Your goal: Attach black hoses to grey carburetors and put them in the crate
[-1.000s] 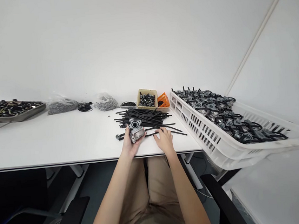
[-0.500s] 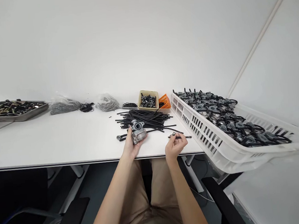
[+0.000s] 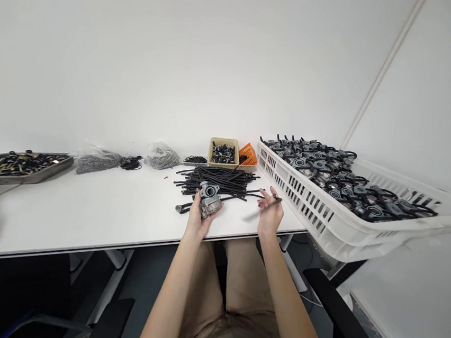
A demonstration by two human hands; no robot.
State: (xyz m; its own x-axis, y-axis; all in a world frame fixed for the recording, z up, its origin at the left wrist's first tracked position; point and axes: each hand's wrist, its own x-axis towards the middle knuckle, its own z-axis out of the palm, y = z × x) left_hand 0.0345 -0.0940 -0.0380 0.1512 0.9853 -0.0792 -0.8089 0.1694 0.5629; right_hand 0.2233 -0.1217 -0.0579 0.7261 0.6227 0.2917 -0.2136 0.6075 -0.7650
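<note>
My left hand (image 3: pixel 197 220) grips a cast-metal carburetor (image 3: pixel 210 201) at the table's front edge, its round bore facing up. My right hand (image 3: pixel 270 215) is raised palm-up to the right and pinches a thin black rubber hose (image 3: pixel 277 198), partly blurred by motion. Just beyond the carburetor lies a loose pile of black hoses (image 3: pixel 214 181). One hose with a metal end (image 3: pixel 180 209) lies left of my left hand.
A white slatted crate (image 3: pixel 295 194) full of carburetors stands at the right. Along the back are a beige box (image 3: pixel 223 152), an orange basket (image 3: pixel 248 155), plastic bags of small parts (image 3: pixel 97 162), and a metal tray (image 3: pixel 22 170). An office chair's armrest (image 3: pixel 334 307) shows below right.
My right hand has lifted off the table with a black hose and turned palm-up. My left hand stays nearly still, holding the carburetor.
</note>
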